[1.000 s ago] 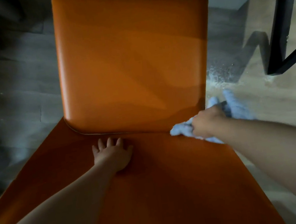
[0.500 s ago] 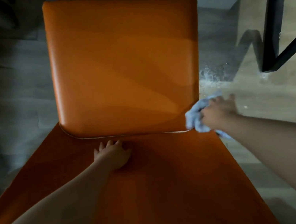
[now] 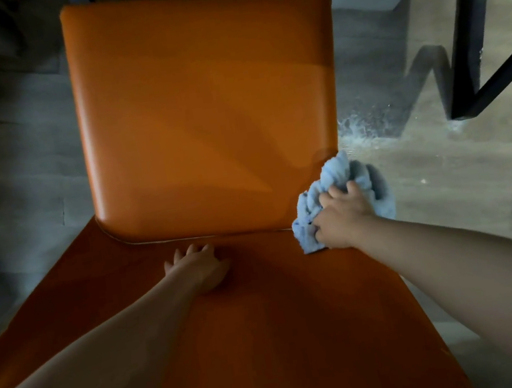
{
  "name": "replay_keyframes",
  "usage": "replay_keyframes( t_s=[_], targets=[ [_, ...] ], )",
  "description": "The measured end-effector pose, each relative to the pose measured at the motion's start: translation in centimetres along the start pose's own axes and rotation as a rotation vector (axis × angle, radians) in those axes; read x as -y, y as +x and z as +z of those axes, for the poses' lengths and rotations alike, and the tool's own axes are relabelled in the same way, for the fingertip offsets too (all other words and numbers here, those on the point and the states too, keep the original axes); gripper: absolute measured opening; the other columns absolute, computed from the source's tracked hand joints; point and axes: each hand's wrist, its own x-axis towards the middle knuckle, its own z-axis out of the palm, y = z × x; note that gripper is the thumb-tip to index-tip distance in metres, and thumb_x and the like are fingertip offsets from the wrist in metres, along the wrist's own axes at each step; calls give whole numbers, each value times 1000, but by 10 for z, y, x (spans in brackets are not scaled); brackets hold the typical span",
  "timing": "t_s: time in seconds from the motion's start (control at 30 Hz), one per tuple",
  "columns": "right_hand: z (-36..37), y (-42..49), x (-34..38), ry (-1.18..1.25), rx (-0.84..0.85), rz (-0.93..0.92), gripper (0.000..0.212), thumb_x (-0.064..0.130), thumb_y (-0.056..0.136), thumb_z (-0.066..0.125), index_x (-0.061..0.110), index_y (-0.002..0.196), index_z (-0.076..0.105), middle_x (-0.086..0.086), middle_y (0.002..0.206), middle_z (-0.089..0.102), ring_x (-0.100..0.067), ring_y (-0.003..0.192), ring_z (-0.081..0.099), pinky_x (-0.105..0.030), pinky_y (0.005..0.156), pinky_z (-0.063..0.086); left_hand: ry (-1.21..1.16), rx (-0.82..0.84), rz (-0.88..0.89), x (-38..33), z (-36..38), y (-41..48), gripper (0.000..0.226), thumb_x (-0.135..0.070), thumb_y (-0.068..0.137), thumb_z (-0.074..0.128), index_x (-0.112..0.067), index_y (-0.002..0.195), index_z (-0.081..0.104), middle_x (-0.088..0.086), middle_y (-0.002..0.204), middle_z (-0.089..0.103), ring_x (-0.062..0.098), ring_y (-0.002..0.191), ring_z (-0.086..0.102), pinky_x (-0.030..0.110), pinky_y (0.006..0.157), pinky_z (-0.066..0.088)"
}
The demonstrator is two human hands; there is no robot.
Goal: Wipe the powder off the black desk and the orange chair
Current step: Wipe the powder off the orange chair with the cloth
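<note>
Right now the right hand (image 3: 342,214) is gripping a bunched light blue cloth (image 3: 334,195), fingers curled into it, and pressing it against the right end of the orange chair (image 3: 202,108), at the corner where backrest meets seat. Cloth is touching both the backrest's lower right edge and the seat. Left hand (image 3: 200,263) is resting on the seat just near of the backrest seam, about mid-width, fingers relaxed and slightly spread, holding nothing. White powder (image 3: 368,130) is lying scattered on the wooden floor (image 3: 465,182) to the right of the chair, just beyond the cloth. Black desk frame (image 3: 470,38) is standing at far right; its top is out of view.
</note>
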Motion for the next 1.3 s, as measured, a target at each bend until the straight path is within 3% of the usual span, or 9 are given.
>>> replay_keyframes(
  t_s=[0.33,0.47,0.63,0.77,0.97,1.03,1.07,1.13,1.3],
  targets=[
    [-1,8,-49,-79,64,341,38,44,90,38,35,123,53,-5,134,41,-26,125,34,-48,93,29,30,-55,4,8,20,12,64,-58,95,17,-28,150,3,2,159,-2,34,145,-7,52,115,2],
    [18,-7,-93,239,-141,568,34,47,87,40,28,108,59,-7,118,48,-28,113,41,-43,91,35,13,-63,-8,4,19,13,62,-55,97,17,-26,150,4,4,159,-1,37,144,-7,54,114,1],
    [10,-1,-47,429,-11,300,50,69,70,50,31,103,52,-5,119,45,-28,113,40,-40,84,31,-3,-57,-39,-1,14,14,63,-56,96,16,-25,150,7,5,159,-1,38,144,-7,55,114,0],
    [12,10,-33,546,236,431,67,55,69,58,27,128,41,-5,134,33,-26,120,31,-43,90,34,13,-57,-38,-1,16,13,62,-55,97,16,-25,150,6,4,159,-1,38,144,-7,56,114,1],
    [19,35,-30,597,269,437,53,42,89,53,22,136,42,-5,139,41,-24,132,34,-43,100,39,29,-36,-52,0,17,16,63,-55,97,15,-27,150,0,3,159,-5,37,144,-9,54,114,0],
    [17,35,-32,571,298,412,37,35,88,55,23,122,53,-3,110,52,-13,105,50,-34,86,45,28,-43,-57,0,17,17,63,-55,97,15,-27,150,1,3,159,-5,36,144,-9,55,114,0],
    [19,37,-34,578,281,408,19,33,87,56,25,104,58,-2,87,48,-9,83,48,-32,75,43,27,-49,-56,-1,18,17,63,-55,97,15,-27,150,1,3,159,-5,36,144,-9,54,114,0],
    [25,39,-40,681,172,393,18,33,89,55,20,77,50,-2,71,36,-16,83,53,-34,74,37,25,-54,-53,-1,17,19,63,-56,96,15,-26,150,2,3,159,-4,36,144,-8,54,115,1],
    [44,40,-36,1076,-103,727,31,39,96,43,13,84,53,-12,90,62,-31,87,60,-33,72,39,14,-62,-47,-1,17,23,62,-55,97,17,-26,150,4,3,159,-3,36,144,-7,54,114,1]
  ],
)
